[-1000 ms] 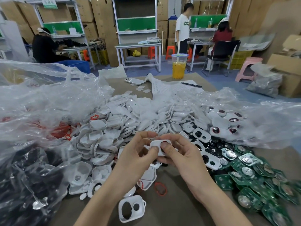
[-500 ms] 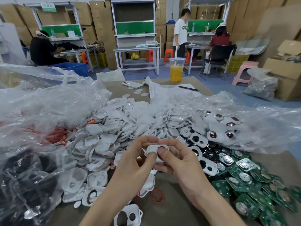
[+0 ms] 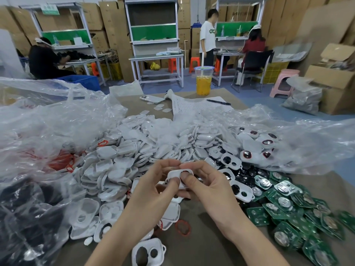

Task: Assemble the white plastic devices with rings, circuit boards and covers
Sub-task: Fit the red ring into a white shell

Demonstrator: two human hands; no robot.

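The tabletop is covered by a heap of white covers, with green circuit boards spread to the right. In front of the heap, a white plastic device is pinched between the left hand and the right hand.

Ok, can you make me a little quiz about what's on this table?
1. True or false: the left hand and right hand both grip the white two-holed plastic shell.
2. The pile of green circuit boards lies: A) at the person's right, B) at the person's left, C) on the floor.
3. Fill in: the clear plastic cup holds an ____ drink.
Key: 1 true; 2 A; 3 orange.
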